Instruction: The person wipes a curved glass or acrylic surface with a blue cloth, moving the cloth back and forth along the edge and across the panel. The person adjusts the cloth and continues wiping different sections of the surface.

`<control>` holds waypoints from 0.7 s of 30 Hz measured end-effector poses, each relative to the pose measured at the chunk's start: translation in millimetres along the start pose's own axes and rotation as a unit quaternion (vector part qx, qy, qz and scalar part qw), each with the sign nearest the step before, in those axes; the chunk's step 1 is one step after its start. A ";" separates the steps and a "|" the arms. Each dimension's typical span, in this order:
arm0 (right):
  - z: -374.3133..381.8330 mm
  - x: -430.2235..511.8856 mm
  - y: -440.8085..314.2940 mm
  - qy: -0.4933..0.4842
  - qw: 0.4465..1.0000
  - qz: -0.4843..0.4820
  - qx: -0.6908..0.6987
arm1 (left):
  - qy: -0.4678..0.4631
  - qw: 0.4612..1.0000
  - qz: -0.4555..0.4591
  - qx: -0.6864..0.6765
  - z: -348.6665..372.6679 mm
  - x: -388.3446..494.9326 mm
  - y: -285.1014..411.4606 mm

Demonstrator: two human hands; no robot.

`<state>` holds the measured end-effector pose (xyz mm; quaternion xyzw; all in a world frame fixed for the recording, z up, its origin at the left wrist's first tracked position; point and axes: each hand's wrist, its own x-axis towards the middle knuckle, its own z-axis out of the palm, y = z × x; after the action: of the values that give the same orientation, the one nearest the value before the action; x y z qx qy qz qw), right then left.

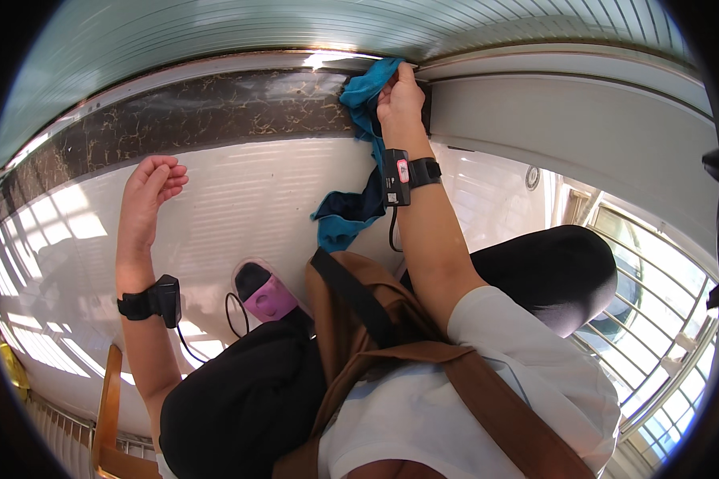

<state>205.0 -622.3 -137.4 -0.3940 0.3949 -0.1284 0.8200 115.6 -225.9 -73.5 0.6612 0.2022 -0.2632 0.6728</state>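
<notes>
My right hand (401, 99) grips a bunched blue cloth (368, 87) at the corner where the dark marble sill (227, 108) meets the white panel on the right. The rest of the cloth trails down past my wrist, and its lower end rests on the pale floor tile, showing a darker side in its folds. Part of my right hand's fingers is hidden behind the cloth. My left hand (159, 176) is held near the sill's front edge with nothing in it, its fingers loosely curled together.
A ribbed glass panel (227, 30) stands in a metal track (215, 63) behind the sill. To the right is a white panel (563, 114); below it, window bars (647, 299). A pink slipper (269, 296) is by my knee, and a wooden chair (108, 407) at lower left.
</notes>
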 end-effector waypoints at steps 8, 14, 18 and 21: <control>35.7 -24.2 51.7 0.000 0.998 0.053 0.037 | -0.013 1.000 -0.011 -0.019 8.1 1.4 1.2; 9.4 -0.9 42.1 -0.032 0.992 0.056 0.112 | 0.001 1.000 -0.024 -0.010 -0.7 -0.8 -4.7; 40.9 -28.5 35.5 0.052 0.998 -0.026 0.007 | 0.007 0.999 -0.042 -0.013 -10.0 -2.5 -12.2; 42.9 -33.5 25.9 0.016 1.000 -0.018 -0.017 | 0.014 0.999 -0.042 -0.023 -17.7 5.1 -18.0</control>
<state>212.6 -564.5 -122.2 -0.4128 0.4028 -0.1424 0.8044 109.7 -208.5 -91.5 0.6404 0.2447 -0.2771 0.6732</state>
